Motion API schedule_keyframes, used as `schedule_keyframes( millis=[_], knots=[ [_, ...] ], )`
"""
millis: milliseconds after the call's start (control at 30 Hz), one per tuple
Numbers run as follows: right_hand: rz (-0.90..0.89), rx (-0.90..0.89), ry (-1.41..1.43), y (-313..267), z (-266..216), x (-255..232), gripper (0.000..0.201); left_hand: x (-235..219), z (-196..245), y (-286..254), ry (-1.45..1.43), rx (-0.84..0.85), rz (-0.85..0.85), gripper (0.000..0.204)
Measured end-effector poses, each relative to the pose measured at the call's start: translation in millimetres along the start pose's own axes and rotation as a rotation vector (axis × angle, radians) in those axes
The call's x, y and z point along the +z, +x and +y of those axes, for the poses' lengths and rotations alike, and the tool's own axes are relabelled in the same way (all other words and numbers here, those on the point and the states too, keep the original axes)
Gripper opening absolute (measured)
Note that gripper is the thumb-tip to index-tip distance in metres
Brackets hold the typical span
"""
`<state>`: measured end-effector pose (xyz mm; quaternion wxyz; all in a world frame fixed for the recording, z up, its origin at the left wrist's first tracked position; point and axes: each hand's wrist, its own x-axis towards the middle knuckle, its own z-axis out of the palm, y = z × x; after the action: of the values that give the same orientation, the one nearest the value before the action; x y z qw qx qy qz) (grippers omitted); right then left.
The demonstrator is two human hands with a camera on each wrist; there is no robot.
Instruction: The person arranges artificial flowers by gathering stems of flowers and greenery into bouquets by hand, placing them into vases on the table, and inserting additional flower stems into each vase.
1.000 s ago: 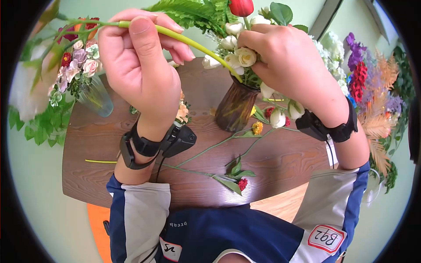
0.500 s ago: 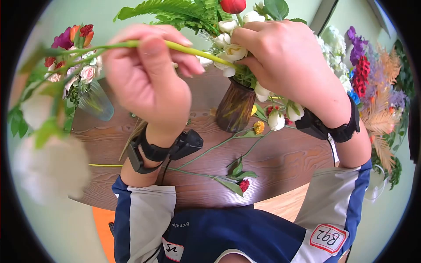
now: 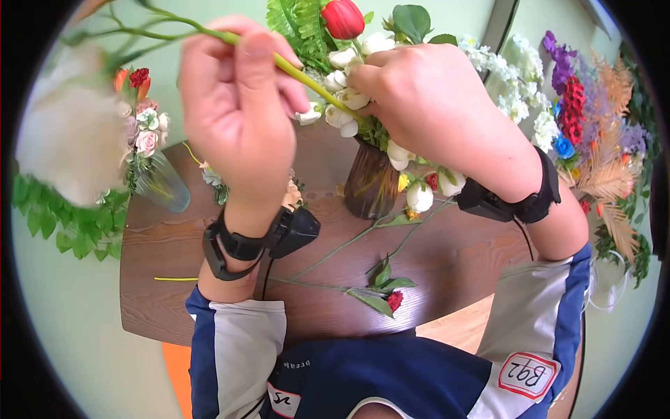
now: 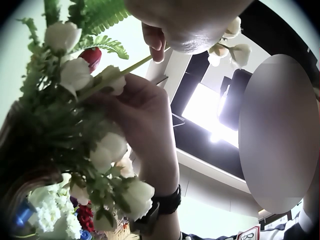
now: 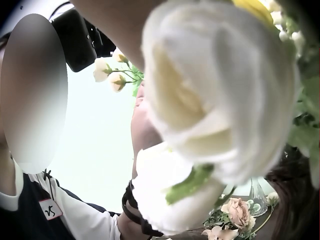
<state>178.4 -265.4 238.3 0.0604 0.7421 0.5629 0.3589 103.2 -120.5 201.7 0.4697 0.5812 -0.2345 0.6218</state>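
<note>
My left hand (image 3: 241,119) pinches a thick green stem (image 3: 307,80) between thumb and fingers, high above the table. Its white blossom (image 3: 70,126), large and blurred, hangs at the left of the head view. The stem slants down to the right, its lower end among the blooms at the mouth of a brown ribbed vase (image 3: 370,185). My right hand (image 3: 426,91) reaches over that vase with bent fingers, holding the white flowers (image 3: 352,98) beside the stem end; its fingertips are partly hidden. Above them stands a red tulip (image 3: 343,19) with fern leaves.
On the wooden table (image 3: 447,272), a stem with a small red flower (image 3: 395,301) lies near the front edge. A clear vase with pink roses (image 3: 146,143) leans at the left. Peach flowers (image 3: 293,192) show by my left wrist. Many coloured flowers (image 3: 572,105) crowd the right side.
My left hand has come closer to the vase, bringing the stem's lower end against the blooms by my right thumb. The blurred blossom swung down, then up. My right hand stays at the vase.
</note>
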Motion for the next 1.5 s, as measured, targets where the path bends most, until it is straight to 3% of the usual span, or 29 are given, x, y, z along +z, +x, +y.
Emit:
schedule_keyframes(
  millis=[100,233,433,500,567,767,833,1033,1100,1167,1233,1300,1400,1500],
  knots=[
    [0.019,-0.013,-0.014,-0.9,1.2,-0.6,0.015,-1.6,2.1,17.3,0.068,-0.009,-0.047,0.014],
    [-0.009,0.017,-0.016,0.4,3.1,-0.7,0.014,14.1,-5.9,11.4,0.084,-0.188,-0.178,0.014],
    [0.023,0.016,0.033,-4.0,3.7,1.3,0.015,11.9,-5.1,1.7,0.045,-0.166,-0.140,0.014],
    [0.070,0.000,0.039,-5.0,4.3,1.4,0.015,7.2,-5.8,5.4,0.041,-0.151,-0.034,0.014],
    [0.072,0.000,0.050,-4.8,5.2,1.3,0.014,-2.2,-11.2,16.6,-0.059,-0.065,-0.042,0.014],
    [0.028,0.017,0.025,-5.5,4.6,5.8,0.011,-1.2,-13.0,42.2,-0.057,-0.194,-0.184,0.016],
    [0.028,0.021,0.017,-3.8,5.0,5.6,0.010,13.0,-11.8,43.5,-0.076,-0.188,-0.122,0.017],
    [-0.019,0.041,-0.007,-3.0,1.0,1.8,0.011,16.2,-14.3,44.8,-0.223,-0.396,-0.068,0.014],
    [0.023,0.028,0.009,-3.3,3.4,4.3,0.012,25.2,-6.2,32.1,-0.067,-0.291,-0.127,0.012],
    [0.037,0.034,0.008,-5.2,5.3,3.9,0.013,22.1,-18.1,25.7,-0.133,-0.251,-0.091,0.011],
    [0.051,0.036,0.010,-5.5,3.5,2.1,0.013,17.3,-19.7,23.9,-0.038,-0.049,-0.030,0.016],
    [0.144,0.051,0.053,-5.2,-2.2,-3.4,0.014,16.1,-16.9,20.9,-0.043,-0.008,0.017,0.015],
    [0.132,0.034,0.055,-5.2,-0.3,-5.1,0.014,15.3,-11.4,9.5,0.091,0.129,0.155,0.014],
    [0.133,0.045,0.069,-4.4,-0.7,-4.4,0.014,19.3,-6.0,-8.8,0.079,0.049,0.098,0.015]
  ],
)
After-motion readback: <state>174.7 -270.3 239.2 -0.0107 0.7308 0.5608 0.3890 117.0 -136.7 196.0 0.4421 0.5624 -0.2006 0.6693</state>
